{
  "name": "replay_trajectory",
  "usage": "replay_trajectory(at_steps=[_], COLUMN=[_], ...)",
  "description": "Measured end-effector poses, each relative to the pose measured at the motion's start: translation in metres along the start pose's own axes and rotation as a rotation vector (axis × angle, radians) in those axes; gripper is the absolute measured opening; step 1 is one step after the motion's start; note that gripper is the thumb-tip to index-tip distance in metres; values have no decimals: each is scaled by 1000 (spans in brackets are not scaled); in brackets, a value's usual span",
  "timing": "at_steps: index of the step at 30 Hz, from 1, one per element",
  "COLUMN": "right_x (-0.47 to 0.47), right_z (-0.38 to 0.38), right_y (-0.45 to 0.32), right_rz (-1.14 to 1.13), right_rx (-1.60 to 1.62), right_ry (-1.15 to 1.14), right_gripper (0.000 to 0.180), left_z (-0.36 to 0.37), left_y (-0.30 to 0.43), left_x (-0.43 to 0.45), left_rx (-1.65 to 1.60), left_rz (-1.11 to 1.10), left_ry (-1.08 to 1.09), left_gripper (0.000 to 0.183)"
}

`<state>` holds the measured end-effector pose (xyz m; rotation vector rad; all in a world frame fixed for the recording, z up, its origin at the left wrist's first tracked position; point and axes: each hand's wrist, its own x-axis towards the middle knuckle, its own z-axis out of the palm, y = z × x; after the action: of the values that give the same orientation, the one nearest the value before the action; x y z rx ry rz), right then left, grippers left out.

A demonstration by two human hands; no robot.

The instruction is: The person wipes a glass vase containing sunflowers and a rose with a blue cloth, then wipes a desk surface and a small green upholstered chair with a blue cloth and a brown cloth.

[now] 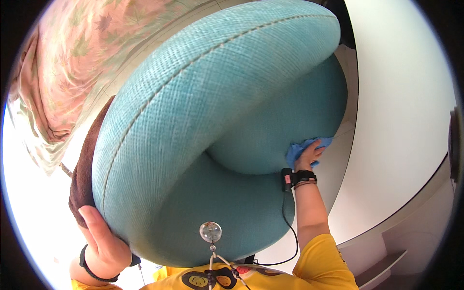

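A teal upholstered chair (203, 94) with a curved, stitched backrest fills the middle of the view. My right hand (310, 154) presses a blue cloth (295, 150) against the right edge of its seat cushion. At the lower left, my left hand (105, 239) rests on the outer side of the backrest, its fingers at the lower end of a brown cloth (85, 185) that lies along the back. Whether those fingers grip the brown cloth or the chair is hard to tell. A black device with a cable (287, 179) is strapped at my right wrist.
A large white tabletop (395, 108) with a dark edge stands close on the right. Pink leaf-patterned fabric (72, 65) hangs at the upper left. A pale shelf (380, 270) is at the lower right. A clear round pendant (210, 232) dangles before my chest.
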<state>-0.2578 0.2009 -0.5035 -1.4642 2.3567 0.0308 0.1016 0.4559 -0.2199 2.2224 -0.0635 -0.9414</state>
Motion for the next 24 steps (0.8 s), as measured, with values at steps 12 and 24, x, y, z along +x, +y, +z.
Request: replay_trajectory(at_steps=[12, 24], right_x=[-214, -102], right_z=[19, -54], right_y=[-101, -65], right_rz=[988, -106], right_rx=[284, 698], right_ry=[-592, -717], right_gripper=[76, 45], left_z=[-12, 8], left_y=[1, -4], left_x=[5, -4], left_rx=[128, 35], left_rz=[127, 127], left_ry=[77, 104], left_gripper=[52, 54])
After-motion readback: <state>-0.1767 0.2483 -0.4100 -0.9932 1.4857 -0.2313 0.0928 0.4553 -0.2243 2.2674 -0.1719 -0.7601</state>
